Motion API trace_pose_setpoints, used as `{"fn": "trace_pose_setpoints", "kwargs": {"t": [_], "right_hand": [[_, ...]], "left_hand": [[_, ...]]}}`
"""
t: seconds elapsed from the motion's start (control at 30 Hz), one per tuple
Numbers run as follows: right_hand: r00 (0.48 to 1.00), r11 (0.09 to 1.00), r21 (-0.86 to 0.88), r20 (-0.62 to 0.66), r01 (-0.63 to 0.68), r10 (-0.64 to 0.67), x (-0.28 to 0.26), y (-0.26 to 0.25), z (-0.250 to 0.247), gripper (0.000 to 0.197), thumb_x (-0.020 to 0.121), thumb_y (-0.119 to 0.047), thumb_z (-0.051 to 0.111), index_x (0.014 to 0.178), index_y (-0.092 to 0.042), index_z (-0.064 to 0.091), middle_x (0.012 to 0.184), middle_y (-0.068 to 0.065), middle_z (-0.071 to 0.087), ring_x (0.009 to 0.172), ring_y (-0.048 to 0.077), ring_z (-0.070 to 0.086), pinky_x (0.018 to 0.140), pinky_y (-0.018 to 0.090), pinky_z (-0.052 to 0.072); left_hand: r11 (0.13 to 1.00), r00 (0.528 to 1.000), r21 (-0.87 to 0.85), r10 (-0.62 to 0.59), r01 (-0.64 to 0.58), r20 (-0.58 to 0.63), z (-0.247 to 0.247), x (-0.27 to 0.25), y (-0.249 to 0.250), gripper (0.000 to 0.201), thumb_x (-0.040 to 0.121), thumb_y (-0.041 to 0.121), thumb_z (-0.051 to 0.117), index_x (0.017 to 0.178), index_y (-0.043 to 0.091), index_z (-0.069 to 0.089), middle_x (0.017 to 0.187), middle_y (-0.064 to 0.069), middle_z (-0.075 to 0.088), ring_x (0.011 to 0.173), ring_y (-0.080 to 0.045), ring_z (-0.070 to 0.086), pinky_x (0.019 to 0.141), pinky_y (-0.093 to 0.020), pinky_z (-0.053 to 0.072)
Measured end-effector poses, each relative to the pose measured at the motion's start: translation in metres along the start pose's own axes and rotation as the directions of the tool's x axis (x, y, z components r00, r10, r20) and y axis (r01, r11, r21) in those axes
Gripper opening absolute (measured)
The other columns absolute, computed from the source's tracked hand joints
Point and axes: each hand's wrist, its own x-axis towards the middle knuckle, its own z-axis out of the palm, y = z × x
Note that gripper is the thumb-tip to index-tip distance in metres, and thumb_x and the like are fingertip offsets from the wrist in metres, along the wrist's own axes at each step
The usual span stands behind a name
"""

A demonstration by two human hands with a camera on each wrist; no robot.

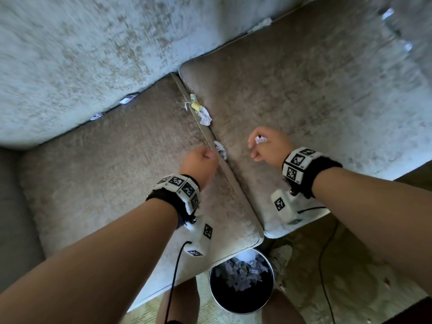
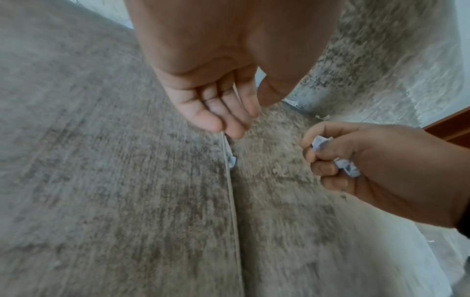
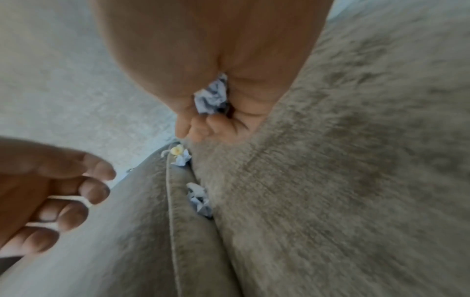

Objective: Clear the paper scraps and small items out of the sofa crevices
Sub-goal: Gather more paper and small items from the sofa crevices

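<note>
My right hand (image 1: 264,143) hovers over the right seat cushion and grips a crumpled white paper scrap (image 1: 260,139), which the right wrist view shows wedged in the palm (image 3: 212,96). My left hand (image 1: 201,160) hangs over the crevice between the two cushions, fingers (image 2: 229,112) loosely curled and holding nothing. Just beside it a white paper scrap (image 1: 221,149) sticks out of the crevice (image 2: 232,160). Farther along the same crevice lies a cluster of white scraps with a small yellow item (image 1: 201,112).
More scraps sit in the back crevice (image 1: 128,99) (image 1: 96,116) (image 1: 261,24) and at the far right (image 1: 388,12). A round dark bin (image 1: 242,279) holding several scraps stands on the floor at the cushions' front edge. Cables trail from both wrist cameras.
</note>
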Motion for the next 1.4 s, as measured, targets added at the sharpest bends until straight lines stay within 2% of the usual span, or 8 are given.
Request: {"fn": "trace_pose_setpoints", "kwargs": {"t": [0.2, 0.3, 0.37, 0.43, 0.6, 0.73, 1.07, 1.4], "right_hand": [[0.973, 0.816, -0.539, 0.201, 0.207, -0.114, -0.004, -0.011, 0.012, 0.045, 0.095, -0.042, 0.052, 0.06, -0.014, 0.046, 0.061, 0.005, 0.05, 0.062, 0.024, 0.048, 0.059, 0.032, 0.032], [0.95, 0.661, -0.687, 0.269, 0.303, -0.157, 0.003, -0.018, 0.021, 0.045, 0.102, -0.036, 0.039, 0.064, -0.014, 0.048, 0.074, 0.014, 0.059, 0.073, 0.03, 0.056, 0.06, 0.029, 0.03], [0.937, 0.646, -0.691, 0.326, 0.325, -0.123, 0.009, -0.026, 0.027, 0.023, 0.102, -0.025, 0.04, 0.108, -0.015, 0.06, 0.099, 0.015, 0.066, 0.084, 0.031, 0.06, 0.065, 0.028, 0.037], [0.912, 0.612, -0.702, 0.403, 0.363, -0.08, 0.016, -0.031, 0.038, 0.048, 0.1, -0.017, 0.044, 0.146, -0.018, 0.032, 0.105, 0.01, 0.066, 0.078, 0.025, 0.057, 0.067, 0.026, 0.042], [0.902, 0.296, -0.854, 0.424, 0.428, -0.08, 0.041, -0.016, 0.074, 0.07, 0.092, -0.018, 0.049, 0.15, -0.021, 0.01, 0.089, 0.002, 0.067, 0.076, 0.029, 0.066, 0.062, 0.034, 0.051], [0.917, 0.092, -0.913, 0.392, 0.397, -0.067, 0.05, -0.019, 0.092, 0.052, 0.099, -0.018, 0.041, 0.148, -0.013, 0.022, 0.088, 0.001, 0.068, 0.075, 0.027, 0.067, 0.058, 0.034, 0.043], [0.93, 0.12, -0.923, 0.368, 0.365, 0.006, 0.059, -0.015, 0.101, 0.028, 0.103, -0.017, 0.031, 0.126, -0.011, 0.044, 0.099, 0.007, 0.07, 0.087, 0.031, 0.069, 0.065, 0.036, 0.046], [0.977, 0.406, -0.89, 0.21, 0.206, -0.036, 0.057, -0.054, 0.074, 0.044, 0.105, -0.029, 0.029, 0.101, -0.004, 0.065, 0.105, 0.015, 0.067, 0.099, 0.032, 0.062, 0.083, 0.034, 0.045]], "left_hand": [[1.0, 1.0, 0.005, 0.018, -0.018, 0.004, -0.013, -0.015, 0.01, 0.026, 0.088, 0.015, 0.043, 0.097, 0.001, 0.063, 0.095, -0.022, 0.069, 0.089, -0.035, 0.069, 0.076, -0.045, 0.057], [0.999, 1.0, -0.034, 0.009, -0.01, -0.01, -0.017, -0.006, 0.006, 0.024, 0.087, 0.015, 0.043, 0.093, 0.008, 0.065, 0.091, -0.014, 0.071, 0.084, -0.031, 0.07, 0.073, -0.042, 0.057], [0.999, 1.0, -0.053, 0.007, -0.008, -0.007, -0.019, 0.003, 0.002, 0.02, 0.086, 0.015, 0.045, 0.089, 0.014, 0.064, 0.091, -0.009, 0.071, 0.083, -0.028, 0.07, 0.076, -0.041, 0.057], [0.997, 1.0, -0.07, 0.02, -0.021, -0.008, -0.021, 0.012, -0.004, 0.018, 0.086, 0.014, 0.046, 0.089, 0.013, 0.063, 0.09, -0.008, 0.07, 0.082, -0.028, 0.069, 0.076, -0.039, 0.056], [0.997, 0.999, -0.058, 0.04, -0.041, -0.016, -0.028, 0.033, -0.018, 0.017, 0.09, 0.02, 0.047, 0.09, 0.018, 0.063, 0.081, -0.002, 0.063, 0.082, -0.027, 0.068, 0.076, -0.039, 0.056], [0.997, 0.999, -0.061, 0.054, -0.054, -0.009, -0.037, 0.05, -0.028, 0.015, 0.089, 0.019, 0.049, 0.086, 0.014, 0.063, 0.076, -0.004, 0.062, 0.08, -0.032, 0.067, 0.077, -0.047, 0.058], [0.995, 0.999, -0.083, 0.049, -0.051, -0.022, -0.056, 0.061, -0.038, 0.016, 0.087, 0.017, 0.049, 0.091, 0.009, 0.063, 0.079, -0.005, 0.062, 0.083, -0.033, 0.067, 0.075, -0.044, 0.054], [0.998, 0.998, -0.037, 0.059, -0.06, -0.031, -0.077, 0.051, -0.023, 0.013, 0.087, 0.017, 0.049, 0.093, 0.017, 0.06, 0.088, -0.001, 0.064, 0.084, -0.024, 0.066, 0.068, -0.027, 0.05]]}}
